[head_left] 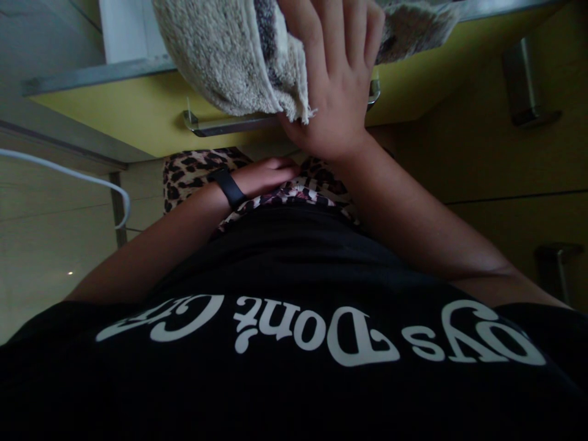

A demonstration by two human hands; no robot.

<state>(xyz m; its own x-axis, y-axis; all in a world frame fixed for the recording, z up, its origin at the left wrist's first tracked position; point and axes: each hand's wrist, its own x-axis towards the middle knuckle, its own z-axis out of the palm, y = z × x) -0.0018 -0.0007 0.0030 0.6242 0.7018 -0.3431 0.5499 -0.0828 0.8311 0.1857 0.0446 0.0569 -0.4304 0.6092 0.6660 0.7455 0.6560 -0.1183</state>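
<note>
At the top centre of the head view, my right hand (337,92) is closed around a worn terry towel (220,55), light grey with a dark stripe and a frayed edge. The towel bunches up to the left of the hand, and another part of it shows to the right, over the drawer's upper edge. My fingertips run out of the frame. Lower down, my left hand (271,174) rests against the leopard-print bottoms (193,171) at my waist, holding nothing that shows. Its fingers look loosely stretched, their tips partly hidden. A black band (229,187) circles the left wrist.
Directly in front is a yellow drawer front (119,110) with a metal bar handle (229,125), close to my body. More cabinet fronts with a metal handle (528,86) stand at the right. A white cable (82,171) hangs at the left above pale floor tiles (55,245).
</note>
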